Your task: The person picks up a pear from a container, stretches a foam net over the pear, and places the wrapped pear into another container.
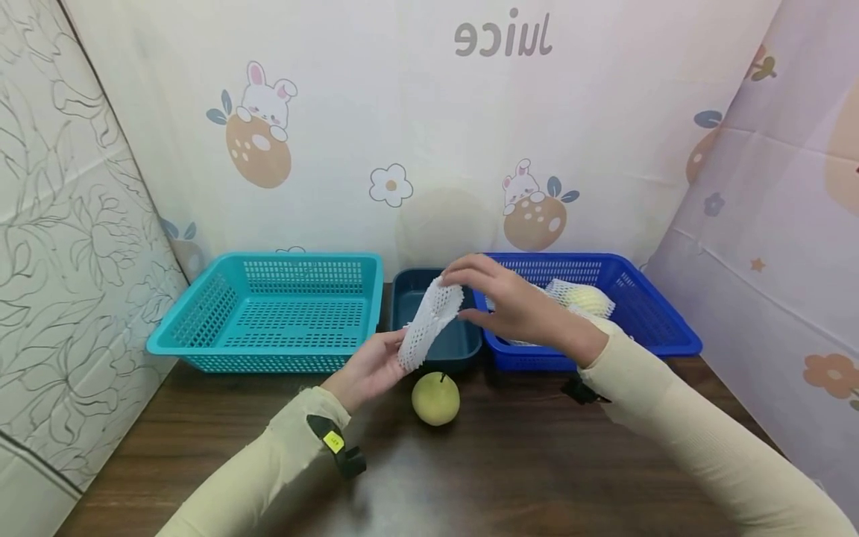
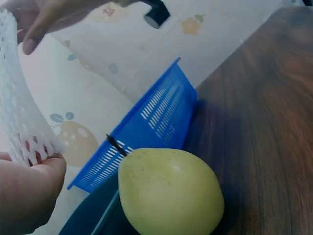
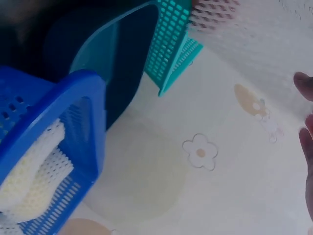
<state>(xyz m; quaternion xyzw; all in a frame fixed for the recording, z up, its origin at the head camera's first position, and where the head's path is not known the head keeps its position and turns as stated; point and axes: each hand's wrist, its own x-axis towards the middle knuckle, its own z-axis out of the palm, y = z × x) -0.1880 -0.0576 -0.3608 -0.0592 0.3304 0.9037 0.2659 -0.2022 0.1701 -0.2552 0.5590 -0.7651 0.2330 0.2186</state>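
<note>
A white foam fruit net [image 1: 429, 321] stands slanted between the two hands, over the small dark blue bin. My left hand [image 1: 372, 365] holds its lower end, with the thumb against the mesh in the left wrist view. At the upper end, my right hand [image 1: 513, 298] has its fingertips on the net's edge and its thumb close to the side. On the table just below the net sits a bare yellow-green pear [image 1: 435, 400], its dark stem pointing up. The same pear [image 2: 168, 191] looms large in the left wrist view.
A turquoise basket [image 1: 268, 350] stands at the left, the dark blue bin [image 1: 463, 354] in the middle. In the blue basket [image 1: 661, 347] at the right lie several net-wrapped fruits [image 1: 587, 300]. A patterned curtain [image 1: 429, 112] hangs behind the brown table [image 1: 510, 477].
</note>
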